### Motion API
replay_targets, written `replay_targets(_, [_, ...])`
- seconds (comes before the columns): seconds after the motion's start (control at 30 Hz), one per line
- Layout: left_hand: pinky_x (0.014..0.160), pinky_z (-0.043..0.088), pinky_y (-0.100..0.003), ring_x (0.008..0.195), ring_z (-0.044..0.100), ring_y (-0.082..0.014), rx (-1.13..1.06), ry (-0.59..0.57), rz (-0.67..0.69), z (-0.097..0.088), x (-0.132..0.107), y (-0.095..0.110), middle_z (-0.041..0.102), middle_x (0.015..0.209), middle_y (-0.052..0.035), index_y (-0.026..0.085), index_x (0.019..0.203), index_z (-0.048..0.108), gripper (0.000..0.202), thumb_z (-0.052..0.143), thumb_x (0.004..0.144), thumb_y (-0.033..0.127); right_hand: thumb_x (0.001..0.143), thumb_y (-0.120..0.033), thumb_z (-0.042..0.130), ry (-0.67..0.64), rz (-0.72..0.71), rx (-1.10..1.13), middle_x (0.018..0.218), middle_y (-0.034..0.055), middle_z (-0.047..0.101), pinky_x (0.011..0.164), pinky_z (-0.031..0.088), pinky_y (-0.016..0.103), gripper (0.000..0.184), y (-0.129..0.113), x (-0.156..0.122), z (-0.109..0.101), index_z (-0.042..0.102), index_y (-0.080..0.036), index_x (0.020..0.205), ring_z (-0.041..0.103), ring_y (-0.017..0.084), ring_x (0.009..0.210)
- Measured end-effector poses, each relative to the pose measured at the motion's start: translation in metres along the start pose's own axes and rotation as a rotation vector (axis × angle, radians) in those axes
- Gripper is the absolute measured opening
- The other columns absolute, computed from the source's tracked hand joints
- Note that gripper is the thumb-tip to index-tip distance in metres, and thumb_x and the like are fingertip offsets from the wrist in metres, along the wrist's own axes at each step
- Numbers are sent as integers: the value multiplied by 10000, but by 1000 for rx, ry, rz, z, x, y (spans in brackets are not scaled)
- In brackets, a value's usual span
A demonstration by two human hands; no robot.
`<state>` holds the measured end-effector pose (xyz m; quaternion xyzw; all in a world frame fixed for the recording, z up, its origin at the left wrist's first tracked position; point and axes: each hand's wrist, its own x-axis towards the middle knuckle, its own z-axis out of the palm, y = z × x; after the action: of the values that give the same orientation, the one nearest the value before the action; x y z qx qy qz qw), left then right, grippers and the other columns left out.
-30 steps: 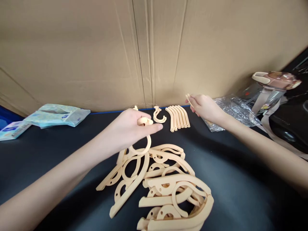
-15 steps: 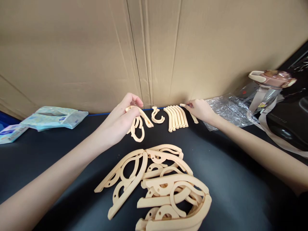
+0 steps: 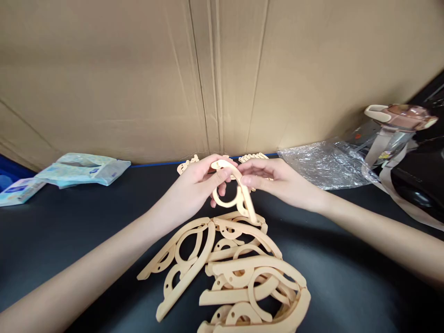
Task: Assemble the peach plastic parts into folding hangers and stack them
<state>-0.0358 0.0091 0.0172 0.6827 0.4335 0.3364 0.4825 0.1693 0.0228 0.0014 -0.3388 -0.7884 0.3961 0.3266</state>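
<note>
My left hand (image 3: 196, 184) pinches the top end of a cream plastic folding-hanger piece (image 3: 245, 196), with its curved hook hanging below the fingers. From the other side, my right hand (image 3: 282, 181) closes thumb and fingers on the upper edge of the same piece. Whether a thin strip is also between the right fingers, I cannot make out. Just below lies a pile of folded cream hangers (image 3: 258, 264). Behind my hands, partly hidden, are a row of thin curved strips (image 3: 253, 157) and some small hook parts (image 3: 186, 163).
A pale blue wipes pack (image 3: 81, 169) lies at the left on the black table (image 3: 104, 203). Crumpled clear plastic wrap (image 3: 321, 162) is at the back right, beside a strapped drinking bottle (image 3: 398, 120). A brown cardboard wall (image 3: 138, 83) borders the back.
My right hand has left the row of strips and moved left to the hanger piece. My left hand has brought that piece right and nearer, over the pile's far edge.
</note>
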Motion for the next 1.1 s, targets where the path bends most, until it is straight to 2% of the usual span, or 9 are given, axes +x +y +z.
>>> replay_targets(0.13, [473,409,-181,495,492,-80,-18,87,-13,-1,-1,-3,560,617,35,190,868,639,182,670,808,358,924,-416,575,160,-18,-184,873,23,692,663,452,255,250,-9,-5,-5,662,-183,950,608,144,746])
replay_targets(0.3, [504,405,-170,518,505,-66,-101,200,-11,-2,2,-5,628,620,20,187,785,715,121,721,796,307,990,-337,466,312,-180,-741,955,61,671,648,404,289,243,-9,-5,-21,653,-190,1040,608,180,801])
replay_targets(0.43, [489,429,-151,552,540,-63,-269,93,-114,6,0,-5,676,709,-1,196,785,751,131,747,785,327,995,-193,396,205,-316,-1187,881,79,666,588,323,318,266,-13,-9,-17,636,-218,1108,593,208,772])
replay_targets(0.6, [611,533,-171,767,668,-128,-383,-78,-224,25,-6,-13,727,835,-47,196,793,765,143,743,787,337,957,-82,320,5,-367,-1392,782,97,661,530,261,335,322,-3,-11,-1,617,-117,1076,537,195,593])
replay_targets(0.77, [702,566,-212,781,693,-149,-339,2,-259,33,-7,-19,727,759,-48,167,785,761,143,739,778,308,854,-67,422,-96,-120,-1127,611,25,572,474,223,286,168,12,-5,-4,576,-121,892,416,133,449])
replay_targets(0.9, [701,586,-241,795,693,-155,-247,-3,-200,16,7,-20,735,846,-46,165,863,759,225,740,768,368,977,-226,343,176,-21,-679,538,-28,501,519,326,259,264,11,2,-29,510,-183,777,420,106,432])
replay_targets(0.97, [733,599,-264,865,681,-160,-166,111,-175,1,21,-23,733,983,-52,174,951,749,276,747,760,373,979,-257,361,270,46,-436,567,-12,534,529,369,263,296,9,5,-39,528,-189,744,474,118,477])
replay_targets(1.0, [717,599,-262,846,677,-154,-105,184,-180,-6,30,-26,731,985,-51,168,942,747,271,755,748,357,960,-244,394,306,80,-310,581,-5,533,511,373,262,281,8,6,-42,541,-190,726,476,122,490])
replay_targets(1.1, [642,574,-267,766,663,-168,-18,238,-220,-21,55,-38,719,845,-78,111,841,729,269,799,684,318,873,-183,484,389,153,70,579,-13,445,422,316,242,185,7,9,-45,569,-184,709,386,107,466])
